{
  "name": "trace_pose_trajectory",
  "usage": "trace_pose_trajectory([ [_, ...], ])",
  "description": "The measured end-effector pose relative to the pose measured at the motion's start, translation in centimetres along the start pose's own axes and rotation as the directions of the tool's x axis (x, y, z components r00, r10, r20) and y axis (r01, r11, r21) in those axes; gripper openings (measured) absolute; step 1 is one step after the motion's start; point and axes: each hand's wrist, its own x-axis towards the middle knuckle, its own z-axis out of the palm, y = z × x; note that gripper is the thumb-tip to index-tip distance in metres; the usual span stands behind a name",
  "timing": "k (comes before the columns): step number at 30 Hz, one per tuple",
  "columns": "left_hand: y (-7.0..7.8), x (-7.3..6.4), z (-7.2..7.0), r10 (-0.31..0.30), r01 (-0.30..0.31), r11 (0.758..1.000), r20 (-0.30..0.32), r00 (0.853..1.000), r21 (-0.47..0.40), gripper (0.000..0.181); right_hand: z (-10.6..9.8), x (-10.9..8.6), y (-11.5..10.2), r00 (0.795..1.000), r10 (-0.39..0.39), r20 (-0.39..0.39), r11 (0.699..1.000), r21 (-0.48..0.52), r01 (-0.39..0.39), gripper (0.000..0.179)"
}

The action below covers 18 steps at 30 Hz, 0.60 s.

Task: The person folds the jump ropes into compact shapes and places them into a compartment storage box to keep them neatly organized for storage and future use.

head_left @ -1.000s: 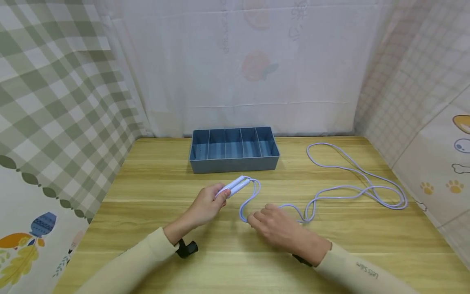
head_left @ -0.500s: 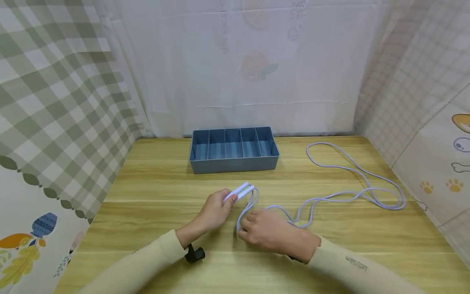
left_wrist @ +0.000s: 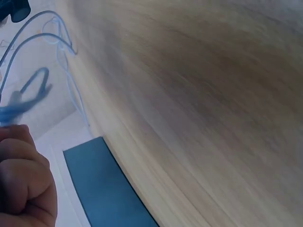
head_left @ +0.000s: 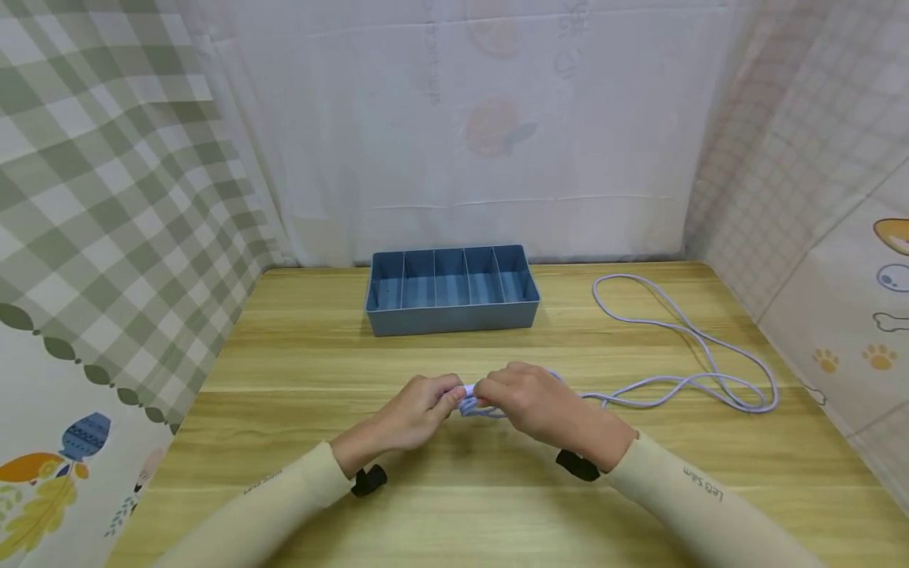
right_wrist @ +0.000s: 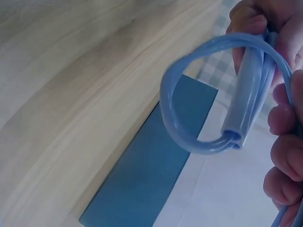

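Observation:
My left hand (head_left: 419, 409) grips the two pale lilac handles (right_wrist: 244, 97) of a jump rope, side by side and mostly hidden in the head view. My right hand (head_left: 529, 401), just right of them, holds the doubled cord with curled fingers (right_wrist: 286, 156). In the right wrist view, the cord (right_wrist: 166, 97) leaves the handle ends and bends in a loop back across the handles to these fingers. The rest of the jump rope (head_left: 632, 275) trails right over the table in loose loops. In the left wrist view, the left hand's curled fingers (left_wrist: 26, 177) show beneath blurred cord.
A blue-grey box (head_left: 452, 319) with several compartments stands at the back of the wooden table (head_left: 298, 339), beyond the hands. A green checked cloth (head_left: 121, 158) hangs at left, a white cloth (head_left: 454, 189) behind, and a patterned cloth (head_left: 838, 292) at right.
My right hand first moves left and nearer, then up beside the handles, bringing the cord round them. My left hand has come slightly nearer and right. The trailing cord is drawn in a little.

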Motion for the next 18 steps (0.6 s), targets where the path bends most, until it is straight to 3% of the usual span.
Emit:
trace_pose_trajectory([
  [3,-0.2,0.1,0.0,0.026,-0.026,1.0,0.046,0.999,-0.005,0.022,0.0,-0.1,0.3,1.0,0.022,-0.017,0.998,0.056,-0.021,0.009],
  [8,-0.5,0.1,0.3,0.026,-0.019,0.998,0.126,0.992,-0.053,0.017,0.0,-0.1,0.9,0.998,0.055,-0.004,0.99,0.132,-0.054,0.009],
  [11,-0.6,0.2,0.6,0.021,-0.009,0.996,0.144,0.989,-0.085,0.019,0.1,-0.2,1.2,0.998,0.063,0.012,0.984,0.165,-0.064,0.017],
  [18,-0.7,0.3,0.7,0.016,0.015,0.982,0.166,0.986,-0.187,0.025,0.4,-0.4,2.0,0.991,0.107,0.075,0.954,0.272,-0.124,0.012],
])
